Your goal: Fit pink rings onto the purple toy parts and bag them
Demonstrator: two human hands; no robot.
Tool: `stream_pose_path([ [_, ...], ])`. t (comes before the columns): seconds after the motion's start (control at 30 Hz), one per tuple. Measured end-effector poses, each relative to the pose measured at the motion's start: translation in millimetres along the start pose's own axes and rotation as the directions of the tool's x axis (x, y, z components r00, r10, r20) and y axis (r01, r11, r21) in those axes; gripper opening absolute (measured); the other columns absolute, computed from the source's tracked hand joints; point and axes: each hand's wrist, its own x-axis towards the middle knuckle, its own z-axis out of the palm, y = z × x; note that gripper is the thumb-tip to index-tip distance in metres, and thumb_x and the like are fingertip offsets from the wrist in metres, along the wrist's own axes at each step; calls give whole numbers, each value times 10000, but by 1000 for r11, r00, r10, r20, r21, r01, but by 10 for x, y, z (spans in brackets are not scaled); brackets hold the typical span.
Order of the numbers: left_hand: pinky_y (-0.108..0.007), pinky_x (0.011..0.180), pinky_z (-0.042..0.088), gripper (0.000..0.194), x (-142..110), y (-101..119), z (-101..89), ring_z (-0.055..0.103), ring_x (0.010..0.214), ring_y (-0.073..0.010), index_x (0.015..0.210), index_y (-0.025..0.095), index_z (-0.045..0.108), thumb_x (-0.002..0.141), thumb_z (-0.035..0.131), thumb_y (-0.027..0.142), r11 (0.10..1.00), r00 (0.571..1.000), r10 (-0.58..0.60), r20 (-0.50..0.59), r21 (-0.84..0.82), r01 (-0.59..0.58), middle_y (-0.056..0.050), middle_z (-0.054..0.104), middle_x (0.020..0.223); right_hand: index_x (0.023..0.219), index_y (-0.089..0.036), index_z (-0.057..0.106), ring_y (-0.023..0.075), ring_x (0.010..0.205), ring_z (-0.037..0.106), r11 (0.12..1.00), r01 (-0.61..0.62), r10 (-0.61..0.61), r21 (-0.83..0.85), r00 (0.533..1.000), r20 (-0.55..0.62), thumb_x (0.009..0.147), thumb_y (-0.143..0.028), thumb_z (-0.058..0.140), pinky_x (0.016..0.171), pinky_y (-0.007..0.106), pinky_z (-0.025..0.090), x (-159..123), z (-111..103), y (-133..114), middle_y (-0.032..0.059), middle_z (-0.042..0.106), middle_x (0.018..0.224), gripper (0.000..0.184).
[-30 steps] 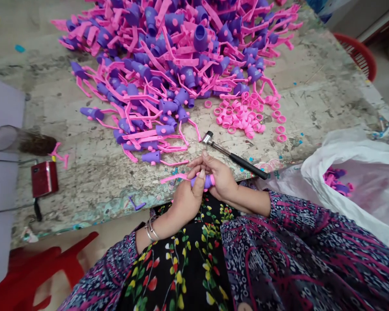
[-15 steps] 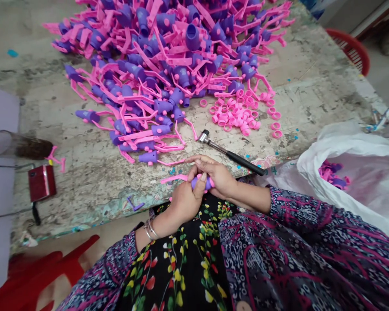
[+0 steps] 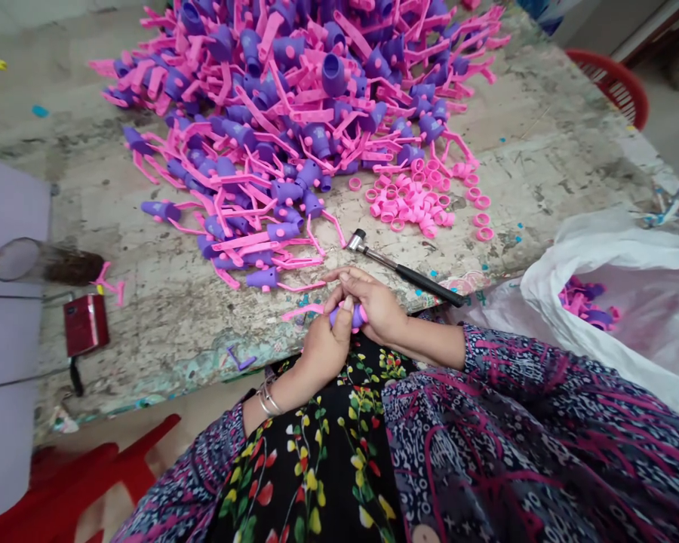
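Note:
My left hand (image 3: 324,348) and my right hand (image 3: 374,304) together grip a purple and pink plastic part (image 3: 348,317) above the table's front edge. Its purple body is mostly hidden by my fingers, and a thin pink arm sticks out to the left. A small hammer with a black handle (image 3: 404,271) lies just beyond my right fingers. Farther up the table is a large heap of similar purple and pink parts (image 3: 271,128). Loose pink rings (image 3: 413,205) lie to its right.
The worn, stained table (image 3: 147,317) runs across the view. A white plastic bag (image 3: 616,317) holding more parts sits at the right. A red box (image 3: 86,324) and a mesh-ended cylinder (image 3: 45,262) are at the left. Red chairs (image 3: 611,84) stand beyond the table's corners.
The whole view has shifted slightly with my head. My hands stay close together on the same part, with little visible movement. The hammer and heap have not visibly moved.

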Motion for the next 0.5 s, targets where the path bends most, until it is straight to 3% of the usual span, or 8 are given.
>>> stream_pose_path([
  [0.2, -277, 533, 340, 510, 0, -14, -8, 483, 547, -171, 750, 205, 594, 959, 340, 595, 1000, 999, -7, 43, -14, 8, 7, 484, 567, 933, -175, 631, 108, 419, 521, 998, -39, 39, -43, 999, -1, 857, -343, 569, 367, 171, 345, -10, -1, -28, -9, 661, 573, 195],
  [0.37, -272, 535, 347, 450, 1, -34, -4, 493, 539, -175, 943, 196, 633, 962, 364, 557, 1000, 999, -16, 47, -1, 16, 28, 480, 551, 929, -166, 640, 119, 428, 528, 994, -102, 104, -50, 994, 42, 855, -291, 557, 368, 182, 352, -4, -22, -49, -10, 658, 571, 168],
  [0.5, -280, 537, 376, 447, -20, -48, 30, 494, 527, -174, 884, 193, 656, 963, 376, 532, 998, 998, -53, 45, -33, 54, 22, 477, 531, 964, -163, 638, 121, 431, 530, 995, -70, 72, -74, 997, 21, 882, -270, 511, 397, 187, 364, -5, -29, -23, -11, 651, 554, 185],
])
